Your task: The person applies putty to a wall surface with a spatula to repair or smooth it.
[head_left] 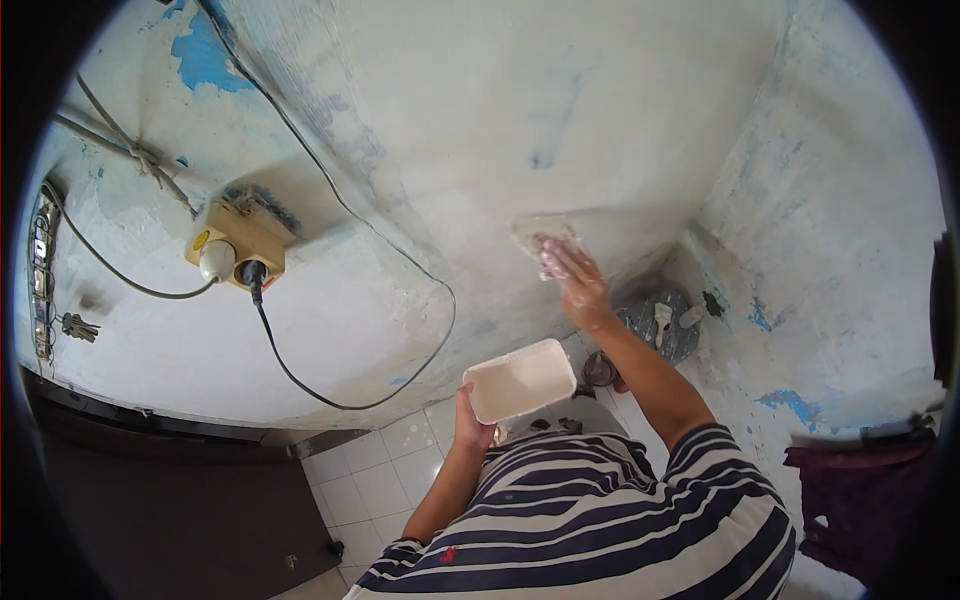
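Observation:
My left hand [472, 422] grips the near left corner of a shallow rectangular tub [520, 381], thumb over its rim. The tub is off-white and tilted so its pale inside shows. My right hand [580, 290] reaches up to the wall [480, 120], its fingers closed on a flat cream-coloured spreader [540, 232]. White paste smears these fingers and the spreader, which lies against or very near the wall; exact contact is hard to tell. Patchy white and grey coating covers the wall.
A yellowish socket box [236, 248] with two plugs juts from the left wall, and a black cable [300, 380] loops below it. Near the right corner, a brush [662, 322] lies on a grey spattered surface [680, 345]. Maroon cloth [860, 500] hangs at right; a dark door [150, 490] stands left.

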A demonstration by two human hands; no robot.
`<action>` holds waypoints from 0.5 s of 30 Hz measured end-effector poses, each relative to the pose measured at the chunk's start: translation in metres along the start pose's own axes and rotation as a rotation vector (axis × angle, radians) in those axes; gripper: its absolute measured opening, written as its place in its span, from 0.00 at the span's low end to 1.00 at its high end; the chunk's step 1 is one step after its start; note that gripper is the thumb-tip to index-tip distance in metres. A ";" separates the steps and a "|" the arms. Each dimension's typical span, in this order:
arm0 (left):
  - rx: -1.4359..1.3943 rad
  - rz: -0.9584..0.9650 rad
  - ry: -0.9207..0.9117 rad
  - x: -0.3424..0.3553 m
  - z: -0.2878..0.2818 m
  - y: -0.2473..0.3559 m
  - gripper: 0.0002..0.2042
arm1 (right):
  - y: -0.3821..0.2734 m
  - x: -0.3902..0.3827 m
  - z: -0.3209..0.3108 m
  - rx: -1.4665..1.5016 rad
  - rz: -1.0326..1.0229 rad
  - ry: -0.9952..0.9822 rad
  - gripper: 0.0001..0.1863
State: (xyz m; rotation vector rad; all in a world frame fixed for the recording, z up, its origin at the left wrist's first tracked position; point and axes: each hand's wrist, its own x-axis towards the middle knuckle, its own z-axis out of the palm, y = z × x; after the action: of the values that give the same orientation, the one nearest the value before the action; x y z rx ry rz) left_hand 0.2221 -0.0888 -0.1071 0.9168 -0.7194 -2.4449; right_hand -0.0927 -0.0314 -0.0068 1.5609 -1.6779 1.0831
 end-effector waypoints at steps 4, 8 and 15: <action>-0.064 0.009 0.011 0.000 0.008 0.002 0.27 | 0.025 0.091 -0.058 0.058 -0.097 0.457 0.19; -0.051 0.004 -0.015 0.005 0.007 0.001 0.27 | 0.072 0.167 -0.057 -0.193 -0.072 0.546 0.20; 0.013 0.050 0.023 0.005 0.013 0.007 0.30 | 0.054 0.035 0.016 -0.105 0.031 0.167 0.28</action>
State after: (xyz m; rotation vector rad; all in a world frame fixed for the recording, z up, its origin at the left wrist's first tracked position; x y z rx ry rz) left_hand 0.2109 -0.0928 -0.0976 0.9192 -0.7420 -2.3854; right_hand -0.1487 -0.0637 0.0062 1.3446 -1.6238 1.0911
